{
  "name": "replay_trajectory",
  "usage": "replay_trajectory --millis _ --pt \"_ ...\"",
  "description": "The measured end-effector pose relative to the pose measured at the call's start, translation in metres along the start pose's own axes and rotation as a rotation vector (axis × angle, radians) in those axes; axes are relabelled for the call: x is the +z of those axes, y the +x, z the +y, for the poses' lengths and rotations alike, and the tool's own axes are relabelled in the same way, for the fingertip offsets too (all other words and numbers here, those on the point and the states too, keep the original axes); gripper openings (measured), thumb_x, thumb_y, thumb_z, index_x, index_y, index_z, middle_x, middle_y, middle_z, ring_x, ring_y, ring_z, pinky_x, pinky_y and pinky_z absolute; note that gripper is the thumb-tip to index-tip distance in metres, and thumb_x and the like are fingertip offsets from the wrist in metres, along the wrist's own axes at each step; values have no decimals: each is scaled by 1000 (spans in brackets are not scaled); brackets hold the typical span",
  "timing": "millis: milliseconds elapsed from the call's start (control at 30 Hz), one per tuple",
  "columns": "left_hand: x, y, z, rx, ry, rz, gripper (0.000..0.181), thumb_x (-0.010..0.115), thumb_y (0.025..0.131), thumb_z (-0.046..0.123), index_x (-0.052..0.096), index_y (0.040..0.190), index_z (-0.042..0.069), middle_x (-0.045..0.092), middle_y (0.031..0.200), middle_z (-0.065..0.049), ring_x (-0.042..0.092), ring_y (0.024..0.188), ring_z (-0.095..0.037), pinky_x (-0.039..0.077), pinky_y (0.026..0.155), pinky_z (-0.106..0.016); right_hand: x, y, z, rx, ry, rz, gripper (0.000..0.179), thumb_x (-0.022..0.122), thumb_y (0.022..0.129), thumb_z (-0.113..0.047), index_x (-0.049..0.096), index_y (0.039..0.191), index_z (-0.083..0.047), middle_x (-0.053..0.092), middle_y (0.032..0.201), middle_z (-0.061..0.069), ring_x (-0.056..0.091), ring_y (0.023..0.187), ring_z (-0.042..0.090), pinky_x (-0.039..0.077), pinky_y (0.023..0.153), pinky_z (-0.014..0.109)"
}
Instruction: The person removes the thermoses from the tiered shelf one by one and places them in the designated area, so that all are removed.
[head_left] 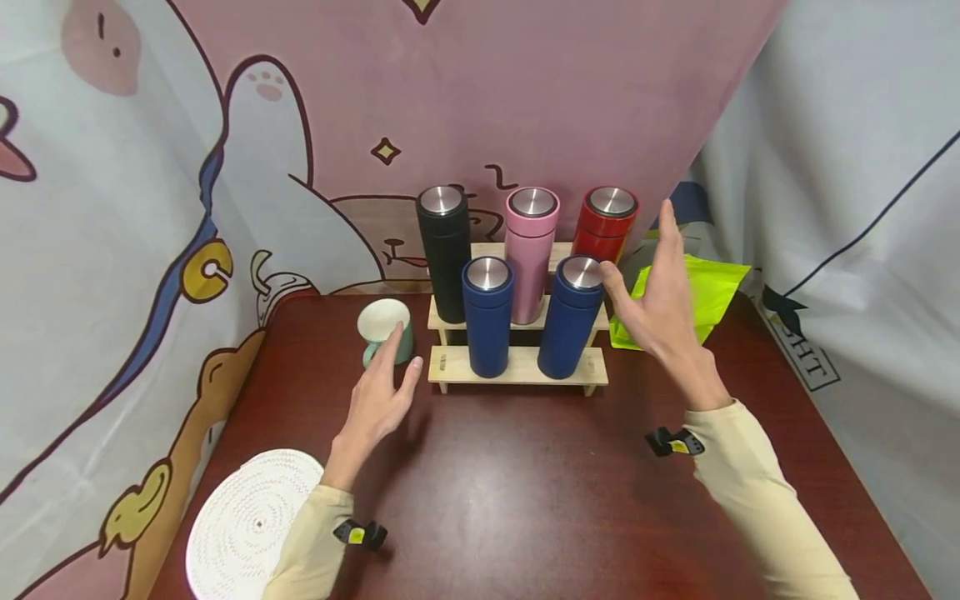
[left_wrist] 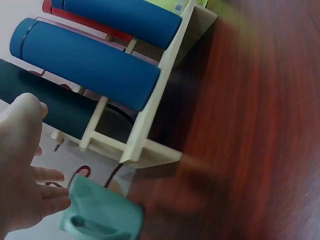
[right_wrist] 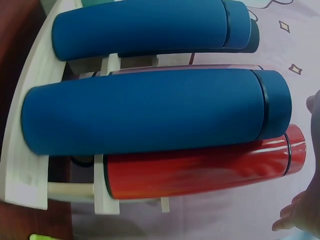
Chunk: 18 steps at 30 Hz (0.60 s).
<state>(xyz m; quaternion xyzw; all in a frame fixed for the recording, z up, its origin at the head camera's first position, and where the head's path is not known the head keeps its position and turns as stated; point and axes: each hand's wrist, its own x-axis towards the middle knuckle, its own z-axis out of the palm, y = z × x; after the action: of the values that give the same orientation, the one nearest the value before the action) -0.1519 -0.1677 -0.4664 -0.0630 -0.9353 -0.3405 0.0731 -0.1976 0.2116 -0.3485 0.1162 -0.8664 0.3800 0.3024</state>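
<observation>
My left hand, fingers extended, hovers by a pale green mug; its fingers overlap the mug's side in the head view, and I cannot tell whether they touch. In the left wrist view the mug lies just beyond those fingertips. Beside the right end of a wooden rack, my right hand is raised with thumb and fingers spread, holding nothing. Two blue thermos bottles stand on the rack's front step. Behind them are a black bottle, a pink bottle and a red bottle.
A bright yellow-green bag is behind my right hand. At the front left lies a round white woven mat, partly under my left sleeve. Printed cloth hangs behind and beside the dark red wooden table.
</observation>
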Motion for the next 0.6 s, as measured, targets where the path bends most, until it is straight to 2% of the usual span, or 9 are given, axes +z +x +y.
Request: replay_trajectory --millis 200,333,500,600 --pt "25 -1 -8 -11 -101 32 62 45 106 47 31 160 21 44 158 -12 42 144 -35 37 111 -62 9 9 -4 69 51 -9 97 61 93 -57 9 165 -20 14 171 0 17 156 19 16 125 53" --pt "41 3 -14 -32 -160 42 60 48 106 44 34 158 18 48 154 -11 42 144 -31 37 114 -57 13 15 -7 109 109 -10 95 64 92 -54 11 165 -21 18 170 0 20 155 18 18 126 48" --pt "60 5 -16 -82 -236 60 61 53 104 37 35 157 11 49 153 -14 43 144 -33 35 116 -54 17 20 -10 120 195 -18 92 68 92 -43 14 163 -25 29 165 3 35 148 24 31 121 50" --pt "70 6 -18 -115 -259 62 63 55 103 35 35 156 6 48 153 -17 44 143 -34 36 116 -52 20 22 -12 123 195 -18 90 69 91 -41 17 163 -25 35 160 7 43 138 27 39 114 52"
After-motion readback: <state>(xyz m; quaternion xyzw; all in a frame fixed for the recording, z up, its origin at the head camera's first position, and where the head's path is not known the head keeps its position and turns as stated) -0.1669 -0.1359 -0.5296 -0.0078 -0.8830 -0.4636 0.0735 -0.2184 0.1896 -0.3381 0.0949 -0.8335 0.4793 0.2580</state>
